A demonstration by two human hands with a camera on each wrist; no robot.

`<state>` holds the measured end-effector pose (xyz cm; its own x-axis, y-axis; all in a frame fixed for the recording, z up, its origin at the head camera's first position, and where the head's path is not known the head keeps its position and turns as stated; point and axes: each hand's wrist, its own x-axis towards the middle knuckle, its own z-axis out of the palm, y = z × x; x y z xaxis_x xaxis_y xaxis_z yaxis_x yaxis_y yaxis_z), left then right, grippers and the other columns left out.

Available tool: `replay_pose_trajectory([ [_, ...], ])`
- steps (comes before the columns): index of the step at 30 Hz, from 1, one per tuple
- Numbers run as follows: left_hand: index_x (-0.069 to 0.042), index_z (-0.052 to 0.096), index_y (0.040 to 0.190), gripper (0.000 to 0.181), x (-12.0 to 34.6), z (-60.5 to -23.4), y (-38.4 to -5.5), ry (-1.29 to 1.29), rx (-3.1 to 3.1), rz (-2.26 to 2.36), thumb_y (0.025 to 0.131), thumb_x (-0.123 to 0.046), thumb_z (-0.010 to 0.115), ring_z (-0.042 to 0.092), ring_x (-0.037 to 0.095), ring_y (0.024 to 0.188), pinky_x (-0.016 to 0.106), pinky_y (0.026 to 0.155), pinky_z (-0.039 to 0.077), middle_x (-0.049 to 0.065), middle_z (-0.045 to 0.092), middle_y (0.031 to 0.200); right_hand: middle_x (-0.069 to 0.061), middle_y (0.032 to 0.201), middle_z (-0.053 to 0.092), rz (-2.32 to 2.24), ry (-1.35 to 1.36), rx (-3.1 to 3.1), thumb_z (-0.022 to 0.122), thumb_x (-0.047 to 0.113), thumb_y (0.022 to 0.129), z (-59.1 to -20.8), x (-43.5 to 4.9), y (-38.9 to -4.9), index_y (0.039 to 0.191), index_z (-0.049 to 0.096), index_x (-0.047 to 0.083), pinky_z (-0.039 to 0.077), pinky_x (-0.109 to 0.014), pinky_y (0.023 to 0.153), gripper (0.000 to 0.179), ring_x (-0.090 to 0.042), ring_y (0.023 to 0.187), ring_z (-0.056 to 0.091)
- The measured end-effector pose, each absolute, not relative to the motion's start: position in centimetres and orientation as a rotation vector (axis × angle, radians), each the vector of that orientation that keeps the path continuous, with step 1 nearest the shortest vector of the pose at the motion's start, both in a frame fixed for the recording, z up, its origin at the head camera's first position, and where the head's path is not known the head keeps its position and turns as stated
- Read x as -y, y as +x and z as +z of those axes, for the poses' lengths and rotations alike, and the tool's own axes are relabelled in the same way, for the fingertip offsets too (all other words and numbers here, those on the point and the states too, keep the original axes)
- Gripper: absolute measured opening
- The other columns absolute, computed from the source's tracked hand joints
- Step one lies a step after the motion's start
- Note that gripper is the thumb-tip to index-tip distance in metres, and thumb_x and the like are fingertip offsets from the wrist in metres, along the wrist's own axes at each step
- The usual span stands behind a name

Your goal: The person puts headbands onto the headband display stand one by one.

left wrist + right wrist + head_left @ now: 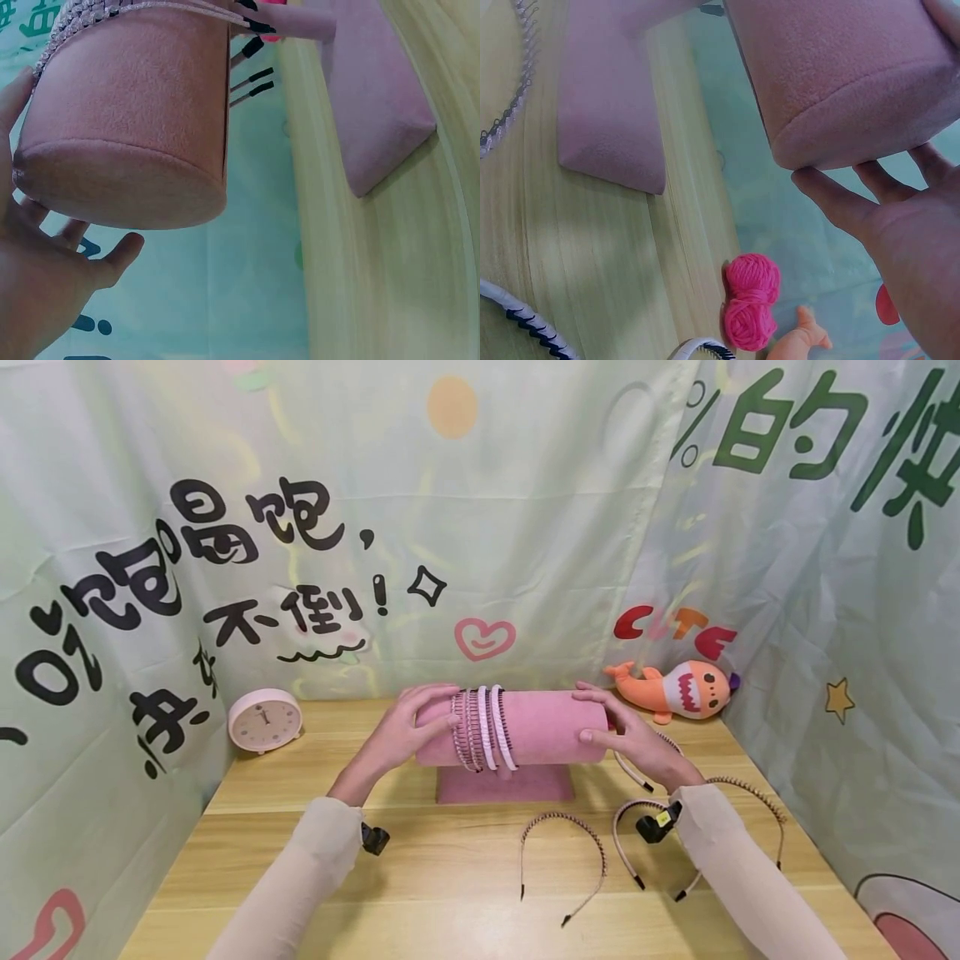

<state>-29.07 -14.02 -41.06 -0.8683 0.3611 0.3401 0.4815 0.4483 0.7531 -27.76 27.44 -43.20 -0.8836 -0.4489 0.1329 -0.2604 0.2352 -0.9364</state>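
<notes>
A pink plush headband stand (551,727), a horizontal roll on a flat base (504,785), stands in the middle of the table. Several headbands (487,727), beaded and white, ring the roll left of centre, their black tips hanging behind it in the left wrist view. My left hand (401,735) grips the roll's left end, thumb across the front beside the outermost headband and fingers over the top. At the right end, my right hand (637,739) holds the roll with its thumb in front and fingers round the top edge; the fingertips meet the rim in the right wrist view.
Loose on the table are a headband (562,817) in front of the base and others (626,852) by the right forearm. A pink clock (265,721) stands back left, an orange plush toy (678,689) back right. Pink yarn (751,300) lies behind the right hand.
</notes>
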Motion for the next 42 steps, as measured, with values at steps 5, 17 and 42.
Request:
replay_pose_trajectory([
  [5, -0.028, 0.06, 0.155, 0.059, 14.0, -41.5, -29.2, -0.746, 2.561, -1.438, 0.101, -0.042, 0.078, 0.041, 0.029, 0.157, 0.064, 0.131, 0.027, 0.0, 0.053, 0.164, -0.002, 0.184, 0.01, -1.73, -0.678, -2.321, 0.067, 0.018, 0.109, -43.1, -27.5, -27.6, 0.165, 0.042, 0.022, 0.053, -0.026, 0.104, 0.061, -0.045, 0.16, 0.028],
  [17, -0.031, 0.038, 0.168, 0.07, 16.0, -43.9, -29.7, -0.759, 2.515, -1.833, 0.107, -0.035, 0.071, 0.042, 0.036, 0.156, 0.063, 0.123, 0.042, 0.005, 0.035, 0.174, -0.001, 0.184, 0.011, -1.719, -0.685, -2.342, 0.067, 0.019, 0.109, -42.9, -27.7, -27.5, 0.166, 0.042, 0.023, 0.054, -0.026, 0.104, 0.062, -0.045, 0.16, 0.03],
  [42, -0.025, 0.05, 0.16, 0.065, 17.0, -44.9, -29.8, -0.737, 2.414, -1.879, 0.101, -0.026, 0.077, 0.039, 0.037, 0.157, 0.071, 0.124, 0.034, 0.007, 0.049, 0.165, 0.003, 0.184, 0.014, -1.757, -0.653, -2.349, 0.068, 0.021, 0.109, -43.0, -27.0, -27.4, 0.164, 0.046, 0.024, 0.05, -0.022, 0.108, 0.059, -0.039, 0.165, 0.026],
])
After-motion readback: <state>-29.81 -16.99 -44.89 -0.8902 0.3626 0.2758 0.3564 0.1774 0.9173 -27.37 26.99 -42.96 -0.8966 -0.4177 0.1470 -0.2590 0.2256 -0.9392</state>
